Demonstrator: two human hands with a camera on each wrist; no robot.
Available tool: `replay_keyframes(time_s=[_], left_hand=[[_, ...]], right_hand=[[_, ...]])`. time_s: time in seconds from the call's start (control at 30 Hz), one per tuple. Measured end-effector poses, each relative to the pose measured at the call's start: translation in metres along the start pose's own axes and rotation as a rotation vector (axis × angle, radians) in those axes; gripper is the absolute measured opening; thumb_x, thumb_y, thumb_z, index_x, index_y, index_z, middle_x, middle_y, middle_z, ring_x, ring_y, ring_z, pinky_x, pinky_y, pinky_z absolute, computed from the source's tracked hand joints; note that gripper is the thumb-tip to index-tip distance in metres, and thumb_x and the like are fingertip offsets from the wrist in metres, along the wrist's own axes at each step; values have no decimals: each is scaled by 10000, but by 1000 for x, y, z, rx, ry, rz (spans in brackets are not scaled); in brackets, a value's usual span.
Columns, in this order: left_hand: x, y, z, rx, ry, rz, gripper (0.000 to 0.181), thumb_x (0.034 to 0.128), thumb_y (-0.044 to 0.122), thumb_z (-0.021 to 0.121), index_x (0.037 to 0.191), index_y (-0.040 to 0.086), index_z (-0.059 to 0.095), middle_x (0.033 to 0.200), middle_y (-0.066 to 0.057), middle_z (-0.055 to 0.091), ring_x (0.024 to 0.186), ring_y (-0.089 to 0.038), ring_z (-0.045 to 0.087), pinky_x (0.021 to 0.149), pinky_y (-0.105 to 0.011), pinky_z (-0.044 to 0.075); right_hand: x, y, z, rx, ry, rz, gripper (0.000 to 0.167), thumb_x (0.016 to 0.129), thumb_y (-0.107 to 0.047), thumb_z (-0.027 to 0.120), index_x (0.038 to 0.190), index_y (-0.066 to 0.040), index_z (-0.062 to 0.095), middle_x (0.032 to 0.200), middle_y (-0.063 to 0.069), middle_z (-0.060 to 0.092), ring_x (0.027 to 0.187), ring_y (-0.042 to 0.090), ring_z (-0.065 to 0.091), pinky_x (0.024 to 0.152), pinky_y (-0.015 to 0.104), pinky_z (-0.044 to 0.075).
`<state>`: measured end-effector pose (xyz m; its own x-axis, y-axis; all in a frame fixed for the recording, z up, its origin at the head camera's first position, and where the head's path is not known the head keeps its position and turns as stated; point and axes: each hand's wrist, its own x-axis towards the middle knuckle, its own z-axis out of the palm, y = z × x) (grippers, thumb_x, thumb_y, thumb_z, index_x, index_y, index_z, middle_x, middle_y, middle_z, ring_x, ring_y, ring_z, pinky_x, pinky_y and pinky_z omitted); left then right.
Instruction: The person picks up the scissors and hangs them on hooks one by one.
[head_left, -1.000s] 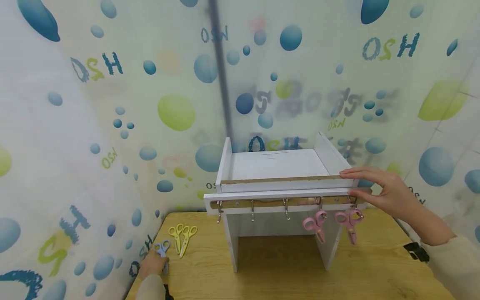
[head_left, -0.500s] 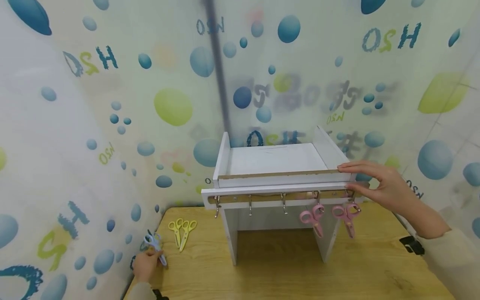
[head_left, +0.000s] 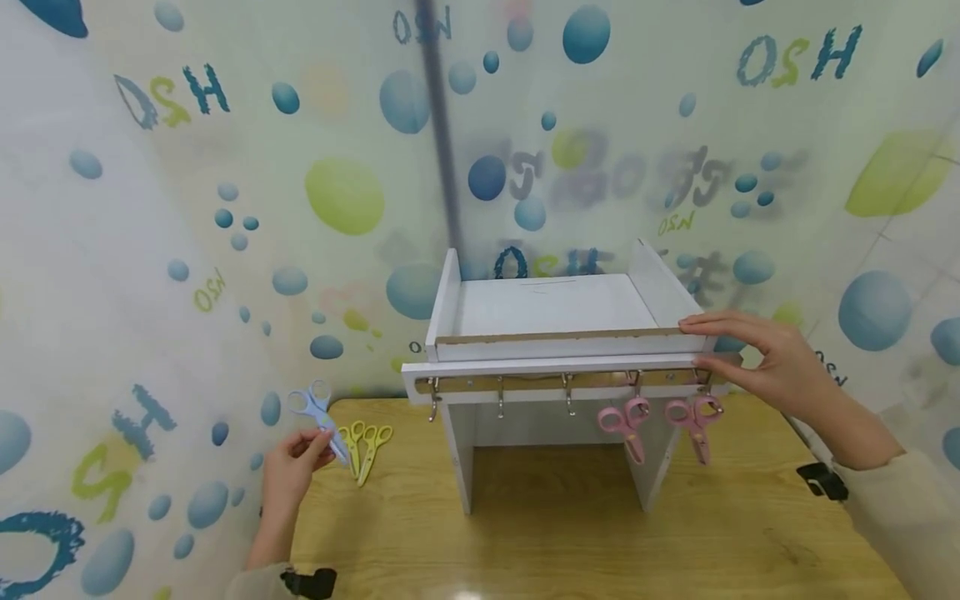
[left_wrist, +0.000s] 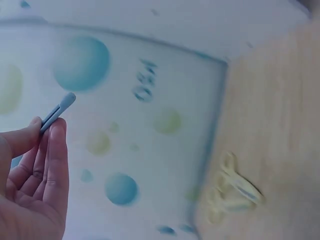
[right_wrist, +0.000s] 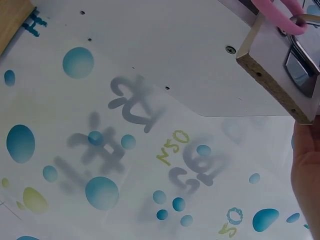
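Observation:
The left hand point(head_left: 288, 471) pinches blue scissors point(head_left: 318, 412) between thumb and fingers, handle loops pointing up, above the table's left side. In the left wrist view the left hand point(left_wrist: 37, 185) holds the blue scissors point(left_wrist: 59, 111) edge-on. The right hand point(head_left: 780, 379) grips the right end of the white shelf's point(head_left: 555, 348) front, fingers on top and thumb on the hook rail point(head_left: 532, 383). Pink scissors point(head_left: 627, 427) and a second pink pair point(head_left: 697, 425) hang from the two right hooks. The right wrist view shows part of the right hand point(right_wrist: 307, 170) at the rail end point(right_wrist: 280, 80).
Two yellow scissors point(head_left: 365, 450) lie together on the wooden table point(head_left: 555, 550), left of the shelf. Several metal hooks line the rail; the three on the left hold nothing. A patterned curtain point(head_left: 345, 275) stands behind and along the left side.
The left hand has lifted the blue scissors from the table's left edge and moved up and away, near the yellow ones. The right hand keeps its grip on the shelf.

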<state>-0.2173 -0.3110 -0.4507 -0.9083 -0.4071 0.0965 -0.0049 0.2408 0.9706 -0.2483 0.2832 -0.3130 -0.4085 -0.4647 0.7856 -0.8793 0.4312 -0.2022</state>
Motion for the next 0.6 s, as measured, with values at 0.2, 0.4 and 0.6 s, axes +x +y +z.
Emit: replay_keyframes(time_s=[0.2, 0.4, 0.6], left_hand=[[-34, 58, 22, -100, -76, 234, 164, 938, 2, 657, 931, -159, 631, 709, 141, 694, 633, -7, 680, 609, -179, 593], [-66, 93, 47, -144, -199, 404, 99, 922, -76, 634, 906, -174, 629, 757, 125, 695, 628, -29, 679, 603, -194, 595], [-94, 112, 69, -119, -340, 521, 66, 924, -49, 644, 903, -110, 657, 793, 19, 721, 679, -40, 696, 629, -232, 609]], right_hand=[[0, 1, -1, 10, 4, -5, 389, 734, -10, 832, 1104, 41, 725, 1230, -37, 715, 1214, -44, 595, 949, 29, 447], [0, 1, -1, 12, 1, -12, 364, 780, -82, 819, 1109, 40, 723, 1238, -35, 711, 1219, -40, 592, 954, 31, 443], [-1, 0, 0, 4, -1, 9, 477, 649, 108, 830, 1109, 36, 724, 1230, -33, 713, 1215, -49, 589, 946, 27, 444]])
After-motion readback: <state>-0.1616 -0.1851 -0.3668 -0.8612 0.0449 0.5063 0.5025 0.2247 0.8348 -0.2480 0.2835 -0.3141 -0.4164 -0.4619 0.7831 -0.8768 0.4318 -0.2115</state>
